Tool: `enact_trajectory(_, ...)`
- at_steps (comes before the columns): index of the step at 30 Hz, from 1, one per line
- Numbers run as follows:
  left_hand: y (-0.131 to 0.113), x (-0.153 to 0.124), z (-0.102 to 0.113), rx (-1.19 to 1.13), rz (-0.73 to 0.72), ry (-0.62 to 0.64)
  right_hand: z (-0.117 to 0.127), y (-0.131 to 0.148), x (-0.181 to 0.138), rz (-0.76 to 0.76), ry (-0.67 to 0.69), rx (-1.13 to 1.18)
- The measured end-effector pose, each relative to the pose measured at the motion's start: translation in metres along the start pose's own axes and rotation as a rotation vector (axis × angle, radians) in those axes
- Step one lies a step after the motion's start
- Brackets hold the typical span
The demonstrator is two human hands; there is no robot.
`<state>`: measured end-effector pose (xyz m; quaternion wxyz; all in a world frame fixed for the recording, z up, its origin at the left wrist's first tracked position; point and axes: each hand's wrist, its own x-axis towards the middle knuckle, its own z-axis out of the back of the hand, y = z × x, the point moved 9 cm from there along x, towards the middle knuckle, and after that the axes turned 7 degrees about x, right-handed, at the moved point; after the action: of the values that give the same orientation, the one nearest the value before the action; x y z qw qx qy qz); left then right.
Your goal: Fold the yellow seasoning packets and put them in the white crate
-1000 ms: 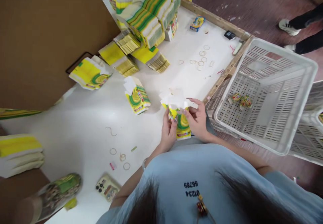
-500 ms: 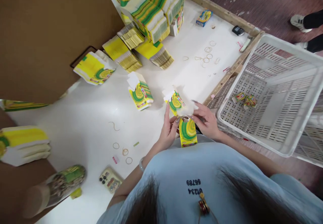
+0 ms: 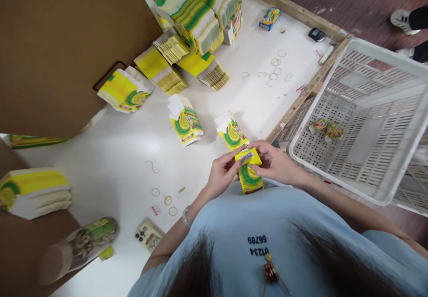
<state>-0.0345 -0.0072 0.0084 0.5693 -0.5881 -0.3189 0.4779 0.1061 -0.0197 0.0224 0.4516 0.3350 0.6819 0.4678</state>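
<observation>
Both my hands hold one small yellow-and-green carton (image 3: pixel 249 172) upright just above the table's near edge. My left hand (image 3: pixel 223 175) pinches its left side. My right hand (image 3: pixel 277 163) presses its top flap, which shows a barcode. Just beyond lies a flat carton blank (image 3: pixel 232 132) with white flaps, and another small pile of blanks (image 3: pixel 185 121) lies to its left on the white table (image 3: pixel 127 163).
Stacks of flat yellow-green blanks (image 3: pixel 197 16) rise at the back. A white slotted crate (image 3: pixel 368 118) with a few folded cartons stands right. Rubber bands (image 3: pixel 274 72), a phone (image 3: pixel 149 234), a bottle (image 3: pixel 80 248) and a brown board (image 3: pixel 67 43) surround me. Another person's shoes (image 3: pixel 406 18) show far right.
The carton's white flaps have been folded down, so its top is now shut with the barcode flap. One blank stayed on the table beyond my hands.
</observation>
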Motion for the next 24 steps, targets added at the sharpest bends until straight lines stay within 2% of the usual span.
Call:
enact_trajectory(7, -0.004, 0.000, -0.001, 0.040, -0.018, 0.006, 0.001, 0.001, -0.001, -0.010, 0.025, 0.068)
enact_trajectory(15, 0.004, -0.001, -0.006, 0.071, 0.012, 0.079, 0.004, 0.010, -0.003, 0.031, -0.009, -0.163)
enact_trajectory(20, 0.004, -0.002, -0.006, 0.081, -0.003, 0.071, 0.000, -0.002, -0.005, -0.036, 0.075, -0.014)
enact_trajectory(24, -0.003, -0.001, -0.003, 0.122, -0.048, 0.051, 0.001, -0.002, -0.005, -0.004, 0.018, -0.054)
